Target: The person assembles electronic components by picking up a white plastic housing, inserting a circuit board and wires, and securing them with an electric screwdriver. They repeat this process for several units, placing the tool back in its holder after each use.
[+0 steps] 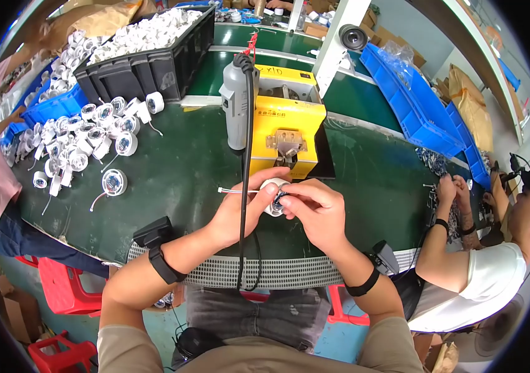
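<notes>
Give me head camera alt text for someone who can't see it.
A person's left hand and right hand hold a round white part before a yellow machine on a green table; similar parts lie clustered at left.

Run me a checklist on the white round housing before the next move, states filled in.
1. White round housing held by the left hand: ok.
2. Right hand on the housing's open face: ok.
3. White plug free of the fingers: ok, it sticks out leftward.
4. Circuit board seated squarely: cannot tell, fingers partly cover it.
5. Black cord clear of the view: not ok, it crosses in front of the left hand.
</notes>
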A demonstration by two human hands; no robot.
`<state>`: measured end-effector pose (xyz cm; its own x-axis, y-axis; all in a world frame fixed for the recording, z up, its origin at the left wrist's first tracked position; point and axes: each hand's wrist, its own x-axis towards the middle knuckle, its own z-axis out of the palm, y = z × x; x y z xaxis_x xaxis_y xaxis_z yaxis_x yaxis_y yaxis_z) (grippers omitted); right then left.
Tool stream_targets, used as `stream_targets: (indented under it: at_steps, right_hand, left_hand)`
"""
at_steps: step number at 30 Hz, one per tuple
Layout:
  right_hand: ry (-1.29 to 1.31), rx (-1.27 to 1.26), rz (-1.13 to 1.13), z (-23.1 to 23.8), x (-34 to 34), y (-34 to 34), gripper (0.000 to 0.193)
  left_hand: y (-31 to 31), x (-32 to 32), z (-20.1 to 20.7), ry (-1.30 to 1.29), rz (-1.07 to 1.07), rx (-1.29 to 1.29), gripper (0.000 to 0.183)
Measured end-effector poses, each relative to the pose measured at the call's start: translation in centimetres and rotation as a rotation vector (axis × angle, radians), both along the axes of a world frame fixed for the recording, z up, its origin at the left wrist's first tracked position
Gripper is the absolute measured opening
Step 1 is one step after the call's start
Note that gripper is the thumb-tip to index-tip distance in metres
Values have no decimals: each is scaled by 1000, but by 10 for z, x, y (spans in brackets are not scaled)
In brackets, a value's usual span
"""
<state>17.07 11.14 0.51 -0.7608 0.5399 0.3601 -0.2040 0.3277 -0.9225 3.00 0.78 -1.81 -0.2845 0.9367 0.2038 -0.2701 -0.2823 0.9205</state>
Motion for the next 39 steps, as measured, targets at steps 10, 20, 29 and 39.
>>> stream_targets:
  at_steps: [10, 20, 29, 39]
  right_hand:
    - [111, 148, -106, -9, -10, 1, 34]
    - [89, 662, -273, 16, -27, 9, 33]
    - [21, 312, -143, 30, -121, -12, 53]
    - [569, 0, -358, 56, -91, 29, 44]
  left_hand:
    - [3, 11, -10, -107, -57, 145, 53]
    - [4, -10, -1, -105, -90, -86, 41]
    - [5, -14, -21, -57, -92, -287, 32]
    - [7, -10, -11, -28, -13, -445, 34]
